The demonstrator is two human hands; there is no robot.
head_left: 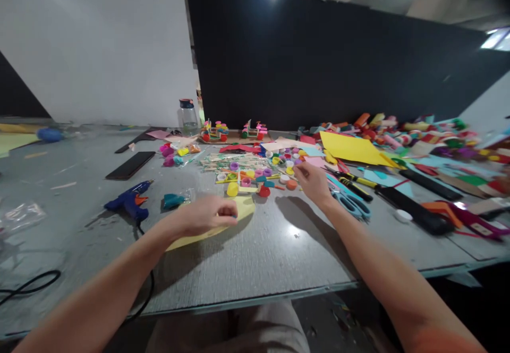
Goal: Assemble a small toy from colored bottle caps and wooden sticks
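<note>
My left hand [207, 216] hovers over a pale yellow paper sheet [245, 208], fingers curled together. A small bluish bit shows at its fingertips, too little to name. Reaching to the far side, my right hand [313, 182] has thumb and fingers pinched beside a group of coloured bottle caps; whether anything is in the pinch is hidden. Close to it lie an orange cap [291, 184] and a red cap [263, 191]. A yellow cap [232, 189] stands farther left. Behind these caps spreads a pile of wooden sticks [233, 161].
A blue glue gun [128, 203] with a black cord lies left. Blue-handled scissors [350, 206], a yellow-and-black cutter [358, 179] and yellow sheet [353, 148] lie right. Two small cap models [215, 131] and a water bottle [188, 116] stand at the back.
</note>
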